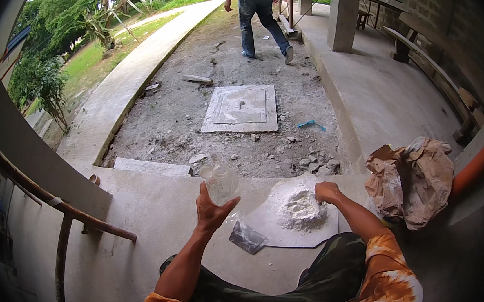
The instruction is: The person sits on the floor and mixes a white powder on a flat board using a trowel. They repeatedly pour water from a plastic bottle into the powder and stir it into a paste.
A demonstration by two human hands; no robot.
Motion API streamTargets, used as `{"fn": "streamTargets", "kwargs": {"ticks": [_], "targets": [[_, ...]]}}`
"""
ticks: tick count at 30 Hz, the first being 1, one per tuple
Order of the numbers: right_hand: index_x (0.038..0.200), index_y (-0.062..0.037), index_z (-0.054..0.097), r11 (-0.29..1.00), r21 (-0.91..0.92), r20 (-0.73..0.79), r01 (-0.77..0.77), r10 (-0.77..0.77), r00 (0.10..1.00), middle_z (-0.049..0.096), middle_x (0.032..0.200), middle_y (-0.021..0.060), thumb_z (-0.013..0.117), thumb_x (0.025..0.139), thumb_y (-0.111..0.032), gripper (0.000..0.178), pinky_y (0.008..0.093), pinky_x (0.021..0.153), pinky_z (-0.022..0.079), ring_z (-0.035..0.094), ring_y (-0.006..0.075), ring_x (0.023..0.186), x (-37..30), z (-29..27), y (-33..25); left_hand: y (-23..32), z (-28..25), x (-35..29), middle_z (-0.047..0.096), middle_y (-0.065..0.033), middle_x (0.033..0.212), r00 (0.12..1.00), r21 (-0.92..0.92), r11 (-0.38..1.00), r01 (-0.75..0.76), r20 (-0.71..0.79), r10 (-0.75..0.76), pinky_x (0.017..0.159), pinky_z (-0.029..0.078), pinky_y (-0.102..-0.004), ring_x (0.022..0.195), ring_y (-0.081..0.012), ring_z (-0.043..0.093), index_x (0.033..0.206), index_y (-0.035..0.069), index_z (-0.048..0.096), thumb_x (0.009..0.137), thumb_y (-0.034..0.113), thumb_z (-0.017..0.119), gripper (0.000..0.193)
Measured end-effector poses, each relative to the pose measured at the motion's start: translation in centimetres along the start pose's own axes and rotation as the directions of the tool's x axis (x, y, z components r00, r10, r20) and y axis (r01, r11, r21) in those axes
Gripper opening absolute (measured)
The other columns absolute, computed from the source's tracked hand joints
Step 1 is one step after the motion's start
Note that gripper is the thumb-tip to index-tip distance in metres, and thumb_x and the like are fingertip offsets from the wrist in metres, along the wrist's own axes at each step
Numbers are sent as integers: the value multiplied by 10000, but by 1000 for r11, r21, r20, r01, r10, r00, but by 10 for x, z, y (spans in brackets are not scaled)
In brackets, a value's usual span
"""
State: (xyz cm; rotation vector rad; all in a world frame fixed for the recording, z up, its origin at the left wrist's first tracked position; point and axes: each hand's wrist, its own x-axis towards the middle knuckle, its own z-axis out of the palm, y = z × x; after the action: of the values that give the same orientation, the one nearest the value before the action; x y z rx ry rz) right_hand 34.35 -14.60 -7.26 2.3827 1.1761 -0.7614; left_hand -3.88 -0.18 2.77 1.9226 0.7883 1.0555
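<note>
My left hand (209, 210) is raised over the concrete, thumb and fingers wrapped round a clear plastic bottle (222, 185) that looks tilted. A heap of white powder (301, 208) with a hollow in its top lies on a pale flat sheet (285, 240) in front of my knees. My right hand (327, 192) is at the heap's right edge, its fingers curled down toward the powder; whatever they hold, if anything, is hidden. Beside the sheet's left edge, below my left hand, is a dark, flat rectangular plate (247, 237) with white smears.
A crumpled brown paper bag (411, 181) stands to the right, by an orange pipe (481, 163). Metal railing (61, 206) curves along the left. Beyond the concrete edge lie rubble and a square concrete cover (239, 109). Farther off, a person (260, 18) walks on the dirt.
</note>
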Motion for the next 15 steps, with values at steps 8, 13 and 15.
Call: {"fn": "streamTargets", "kwargs": {"ticks": [8,13,15], "targets": [[873,-28,782,993,106,22,50,-53,998,751,750,113,644,810,-93,165,426,642,578,742,248,663,-13,-8,-7,-4,5,-2,718,-170,1084,1000,-36,999,-5,5,5,873,574,-395,1008,-273,723,1254,4,500,710,223,928,725],[856,-20,774,995,86,80,53,-60,995,757,778,117,587,816,-49,194,429,627,581,744,232,672,2,-4,-10,-6,12,-2,707,-160,1100,1000,6,1000,2,-5,-2,884,569,-392,1011,-279,715,1275,8,486,715,222,928,745],[857,-17,772,990,118,106,73,-85,991,758,784,119,584,811,-46,196,426,624,581,742,232,666,-3,-21,-15,-10,11,1,696,-156,1124,1000,-14,1000,-4,-23,4,895,564,-390,1031,-280,705,1283,12,482,714,219,929,753]]}}
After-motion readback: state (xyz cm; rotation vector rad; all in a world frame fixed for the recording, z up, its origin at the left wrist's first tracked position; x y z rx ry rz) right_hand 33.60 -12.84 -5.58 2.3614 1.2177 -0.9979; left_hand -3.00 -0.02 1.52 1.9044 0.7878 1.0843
